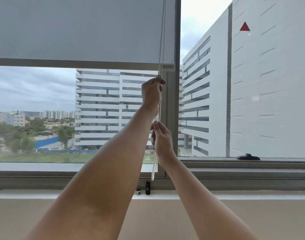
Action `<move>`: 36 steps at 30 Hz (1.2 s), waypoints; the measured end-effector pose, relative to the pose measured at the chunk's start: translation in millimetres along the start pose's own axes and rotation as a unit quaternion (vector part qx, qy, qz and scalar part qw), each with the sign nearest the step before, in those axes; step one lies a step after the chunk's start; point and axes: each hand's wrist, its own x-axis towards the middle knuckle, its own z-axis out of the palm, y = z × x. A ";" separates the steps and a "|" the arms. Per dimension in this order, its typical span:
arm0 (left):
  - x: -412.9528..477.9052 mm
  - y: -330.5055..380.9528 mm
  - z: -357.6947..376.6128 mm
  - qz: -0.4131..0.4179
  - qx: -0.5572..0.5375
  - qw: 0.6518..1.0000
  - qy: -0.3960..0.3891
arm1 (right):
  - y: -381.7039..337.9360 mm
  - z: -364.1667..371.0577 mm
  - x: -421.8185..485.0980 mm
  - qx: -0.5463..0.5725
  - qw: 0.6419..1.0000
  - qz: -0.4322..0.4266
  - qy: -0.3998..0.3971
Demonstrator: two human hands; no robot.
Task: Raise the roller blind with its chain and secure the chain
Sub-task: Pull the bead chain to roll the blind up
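A grey roller blind [82, 30] covers the upper part of the left window pane, and its bottom bar [79, 63] sits a little above mid-window. A white beaded chain [162, 40] hangs along the blind's right edge and loops down to just above the sill. My left hand [152, 93] is shut on the chain just under the bottom bar. My right hand [161, 138] pinches the same chain lower down, near the vertical window frame [177, 101].
On the sill below the chain stand a small black cylinder [147, 188] and a small metal clip-like piece [138, 192]. A black window handle [248, 156] lies on the right pane's lower frame. Buildings and trees show through the glass.
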 end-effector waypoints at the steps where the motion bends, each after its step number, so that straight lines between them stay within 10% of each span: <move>1: -1.5 -4.0 -2.1 0.002 -0.002 1.000 0.000 | 2.1 -1.6 -0.7 0.003 1.000 0.012 -0.009; 36: -62.0 -103.9 -20.4 -0.054 -0.049 0.985 -0.159 | -81.0 -12.2 69.9 0.023 0.994 -0.053 0.090</move>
